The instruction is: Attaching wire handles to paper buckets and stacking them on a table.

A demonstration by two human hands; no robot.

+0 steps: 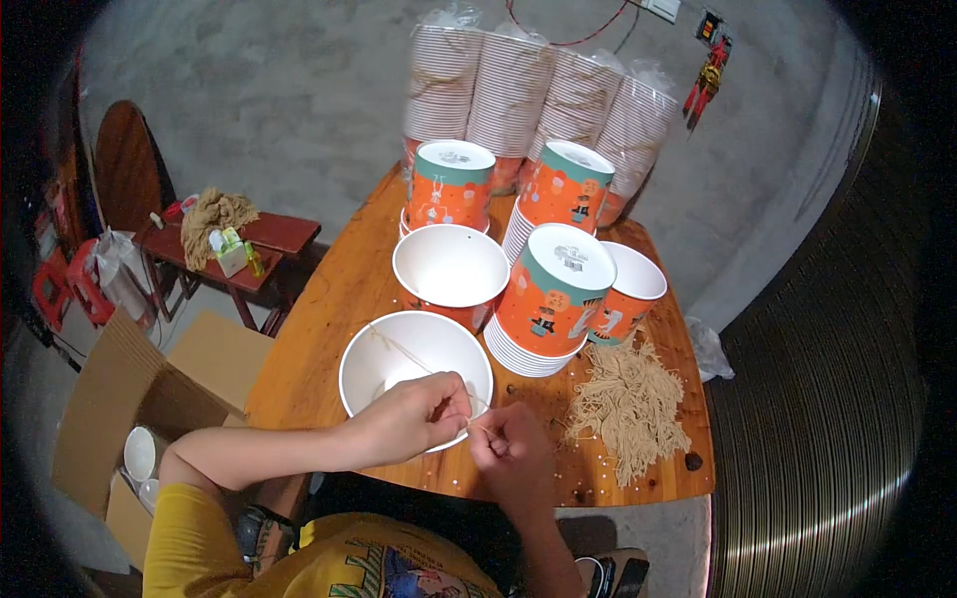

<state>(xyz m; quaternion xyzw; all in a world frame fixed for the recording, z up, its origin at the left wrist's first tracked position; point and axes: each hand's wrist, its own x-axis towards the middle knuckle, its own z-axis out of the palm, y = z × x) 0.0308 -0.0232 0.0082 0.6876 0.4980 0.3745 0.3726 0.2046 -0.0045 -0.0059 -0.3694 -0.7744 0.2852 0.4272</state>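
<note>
In front of me a white-lined paper bucket (361, 369) faces up with its mouth open. My left hand (414, 417) is closed over its near right rim, pinching a thin tan string (401, 349) that trails across the bucket's mouth. Just right of it, my right hand (515, 448) pinches the same string, and a short length shows between the fingertips. Whether the string is knotted there I cannot tell. A heap of tan strings (633, 409) lies on the table, right of my right hand.
Upturned orange and green paper buckets (543, 309) stand stacked on the wooden table (309, 369). Beside them are two upright buckets, one a white-mouthed bucket (451, 261). Plastic-wrapped bucket stacks (508, 90) line the back. At left are a cardboard box (110, 399) and a red bench (284, 234).
</note>
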